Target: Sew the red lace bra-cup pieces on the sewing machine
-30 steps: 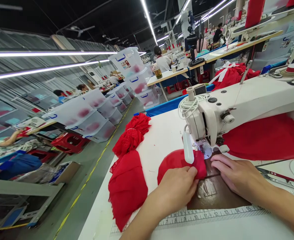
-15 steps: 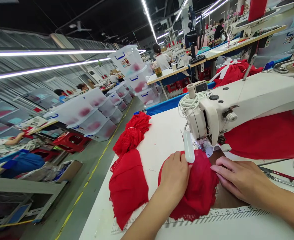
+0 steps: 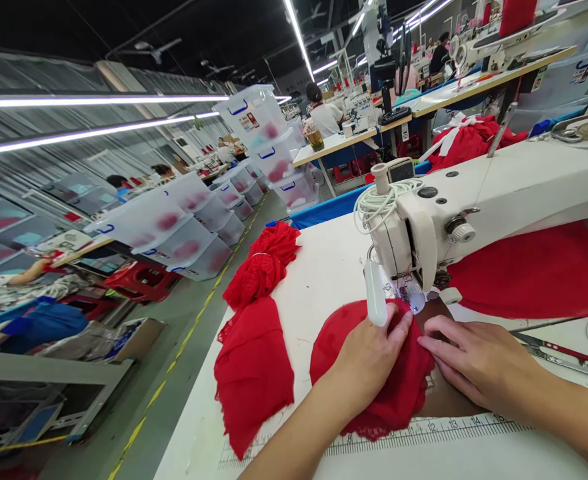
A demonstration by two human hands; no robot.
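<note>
Red fabric piece (image 3: 397, 397), lying below the needle end of the white sewing machine (image 3: 529, 180) and spreading out in front of it. Left hand (image 3: 371, 353): palm down on the cloth, just in front of the machine's needle area, narrow, with fingers bent and thumb near the forefinger; whether cloth is pinched between them cannot be told. Right hand (image 3: 479, 363): half curled, fingertips at the cloth's right edge, in front of the machine's arm; whether they grip the edge or only press it cannot be told. Brown plate (image 3: 447, 393): partly covered by cloth and right hand, in front of the machine. Pale elongated fitting (image 3: 375, 293): at the machine's needle end, just over the left hand. Scissors (image 3: 569, 350): in front of the machine's arm, beyond the right wrist. Second red cloth (image 3: 534, 273): beneath the arm. Folded red cloth (image 3: 257, 373) and bunched red lace (image 3: 257, 277): left of the machine. Clear boxes (image 3: 269, 147): stacked beyond the machine, to its left.
</note>
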